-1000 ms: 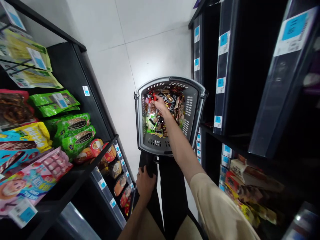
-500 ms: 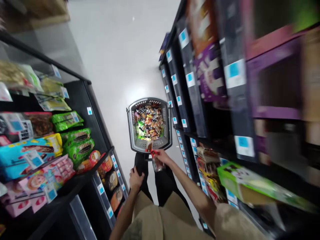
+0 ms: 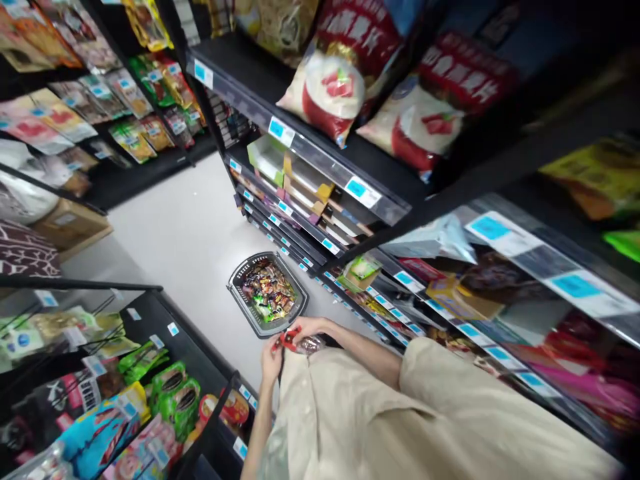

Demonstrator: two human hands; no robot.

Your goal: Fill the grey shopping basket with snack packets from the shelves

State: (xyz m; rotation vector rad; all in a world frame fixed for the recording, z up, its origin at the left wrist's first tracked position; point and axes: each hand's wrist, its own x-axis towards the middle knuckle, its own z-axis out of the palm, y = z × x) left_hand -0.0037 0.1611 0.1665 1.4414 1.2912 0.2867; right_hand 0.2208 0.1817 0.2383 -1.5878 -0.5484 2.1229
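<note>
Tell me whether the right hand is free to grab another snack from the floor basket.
Probably not right away: the right hand and left hand both hold a red-topped packet, while the basket sits well below on the floor.

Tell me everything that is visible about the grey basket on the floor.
The grey basket stands on the pale floor of the aisle, close to the foot of the shelves on the right. It looks like plastic, roughly rectangular with rounded corners, and its walls are pierced with rows of small holes. It is filled nearly to the rim with small, colourful snack packets. Neither hand touches it; both hands are nearer the camera, apart from it.
</note>
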